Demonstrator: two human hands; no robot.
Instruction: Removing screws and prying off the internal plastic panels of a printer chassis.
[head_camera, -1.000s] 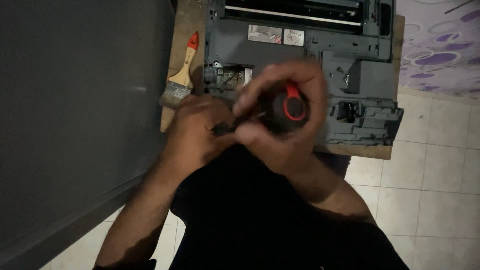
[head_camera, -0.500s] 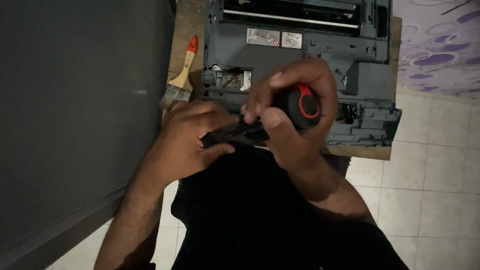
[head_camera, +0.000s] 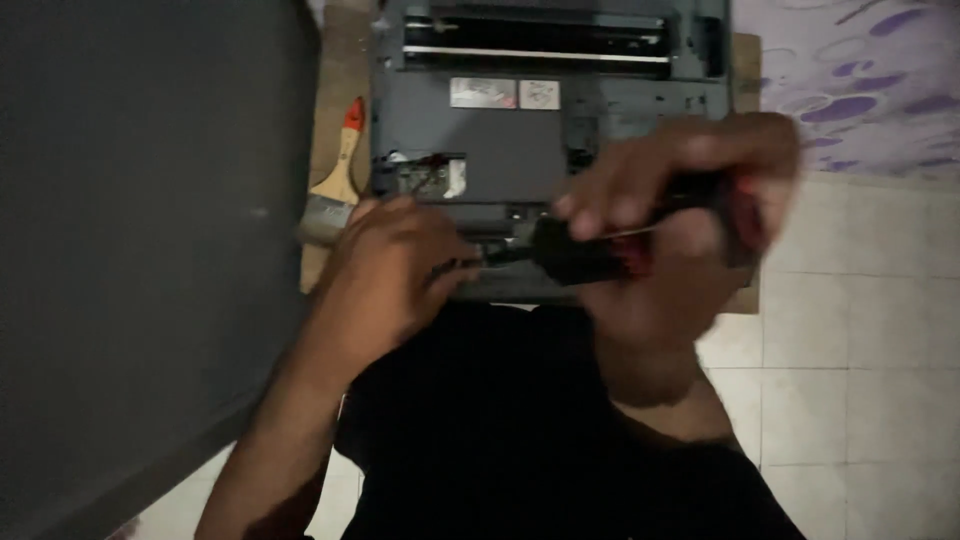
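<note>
A grey opened printer (head_camera: 520, 120) lies on a wooden board in front of me. My right hand (head_camera: 680, 220), blurred by motion, grips a screwdriver with a black and red handle (head_camera: 600, 255), held nearly level and pointing left. My left hand (head_camera: 395, 270) is curled at the printer's near edge, its fingers touching the screwdriver's tip end. What the fingers pinch there is hidden. A small exposed circuit part (head_camera: 430, 175) shows just above the left hand.
A paintbrush with a wooden handle and red end (head_camera: 335, 180) lies on the board left of the printer. A large dark grey panel (head_camera: 140, 250) fills the left side. Pale floor tiles (head_camera: 860, 380) and a purple patterned cloth (head_camera: 860, 90) are at the right.
My right hand has swung rightward and the screwdriver has tilted from end-on to nearly level. The left hand stays at the tip. The view has shifted slightly.
</note>
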